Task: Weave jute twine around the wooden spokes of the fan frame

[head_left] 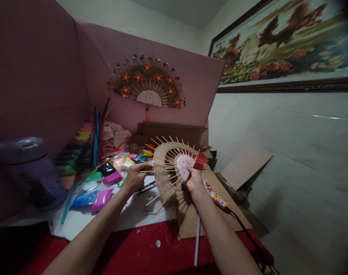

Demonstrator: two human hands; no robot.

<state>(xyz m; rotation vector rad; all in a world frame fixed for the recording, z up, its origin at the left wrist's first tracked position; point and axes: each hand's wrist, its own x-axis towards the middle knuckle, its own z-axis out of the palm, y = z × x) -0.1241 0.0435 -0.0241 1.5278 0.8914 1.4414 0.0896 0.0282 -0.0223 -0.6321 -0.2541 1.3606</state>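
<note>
tan twine, wound in a wide arc over thin wooden sticks, forms a woven fan (164, 173) that is held up above the table, tilted, its stick ends poking out past the rim. the right hand (194, 181) grasps it at the white half-round base (185, 166) with red dots, thumb pressed on the front. the left hand (136, 178) pinches near the end of one stick on the fan's left side. below, a brown cardboard sheet (188, 225) lies on a red cloth (142, 248), with a clear rod (197, 244) across its near edge. bagged packets of coloured clay (102, 199) crowd the left, near a purple bottle (33, 175). behind, a flowered fan (147, 82) is fixed to a pink board (196, 80).
</note>
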